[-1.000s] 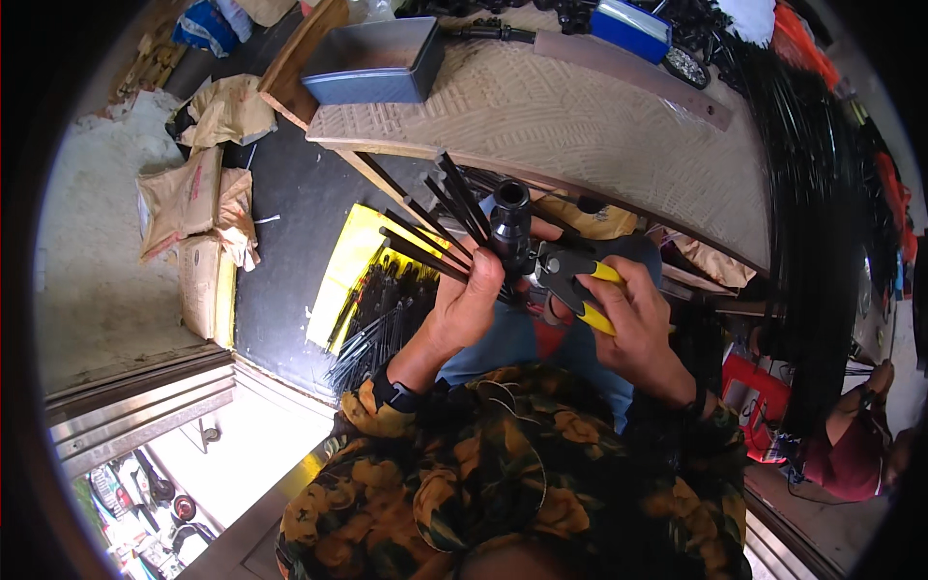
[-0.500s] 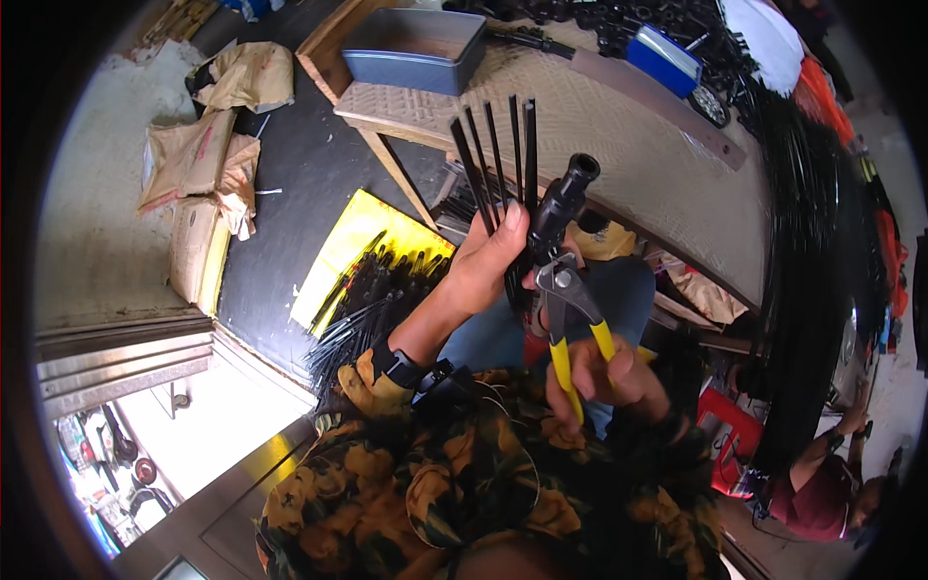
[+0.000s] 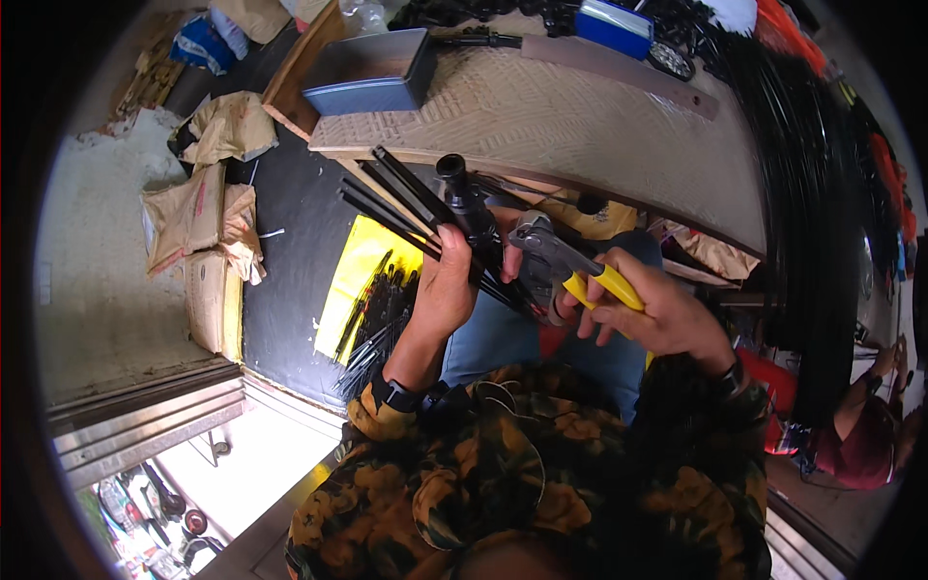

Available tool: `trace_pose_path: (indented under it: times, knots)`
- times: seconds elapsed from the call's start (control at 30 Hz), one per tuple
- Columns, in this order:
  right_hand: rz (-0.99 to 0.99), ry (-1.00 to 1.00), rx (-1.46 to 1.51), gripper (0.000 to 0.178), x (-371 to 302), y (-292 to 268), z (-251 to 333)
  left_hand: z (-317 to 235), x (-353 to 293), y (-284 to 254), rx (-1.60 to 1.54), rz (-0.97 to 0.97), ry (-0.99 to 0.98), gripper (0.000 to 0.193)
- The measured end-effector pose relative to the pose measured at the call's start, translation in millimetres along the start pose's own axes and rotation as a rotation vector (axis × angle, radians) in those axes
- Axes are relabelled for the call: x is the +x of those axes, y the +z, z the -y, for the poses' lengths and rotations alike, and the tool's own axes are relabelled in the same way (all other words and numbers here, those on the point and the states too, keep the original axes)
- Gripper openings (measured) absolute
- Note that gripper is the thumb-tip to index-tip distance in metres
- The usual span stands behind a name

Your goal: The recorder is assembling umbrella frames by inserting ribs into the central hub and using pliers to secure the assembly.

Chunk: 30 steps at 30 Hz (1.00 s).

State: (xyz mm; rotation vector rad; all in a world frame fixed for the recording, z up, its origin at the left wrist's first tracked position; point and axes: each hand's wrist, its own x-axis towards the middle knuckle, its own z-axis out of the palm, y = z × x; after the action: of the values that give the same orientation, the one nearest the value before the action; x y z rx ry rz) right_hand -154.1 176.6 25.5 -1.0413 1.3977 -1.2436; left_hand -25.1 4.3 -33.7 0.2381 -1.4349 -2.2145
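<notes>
In my left hand (image 3: 450,282) I grip several thin black rods (image 3: 385,189), which fan out up and to the left. A thicker black tubular fitting (image 3: 464,198) with an open round end stands beside them at my left fingers. My right hand (image 3: 661,307) is wrapped round the yellow handles of a pair of pliers (image 3: 554,249). The pliers' grey head points left and lies to the right of the fitting, apparently apart from it. The lower ends of the rods are partly hidden by my fingers.
Ahead is a workbench (image 3: 580,126) bearing a blue-grey bin (image 3: 372,95), a blue box (image 3: 614,29) and black parts. Long black rods (image 3: 802,193) hang at the right. More rods lie on a yellow sheet (image 3: 353,261). Brown paper sacks (image 3: 188,222) stand left; another person (image 3: 855,440) is far right.
The pliers have moved away from the fitting and turned, their handles now closer together. The rods and fitting have shifted left in the picture, and the rods lean more to the left.
</notes>
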Motion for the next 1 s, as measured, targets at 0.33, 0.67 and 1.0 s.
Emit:
trace_pose_path:
  times: [0.33, 0.67, 1.0]
  knots:
    - [0.202, 0.194, -0.403, 0.021, 0, -20, 42, -3, -3, 7, 0.104, 0.080, 0.030, 0.068]
    - [-0.191, 0.007, -0.590, 0.027, -11, 21, -22, -9, 5, 20, 0.316, 0.026, -0.019, 0.076]
    - [-0.859, -0.245, -0.727, 0.014, 59, -147, -2, 11, 19, -8, 0.192, -0.146, 0.217, 0.082]
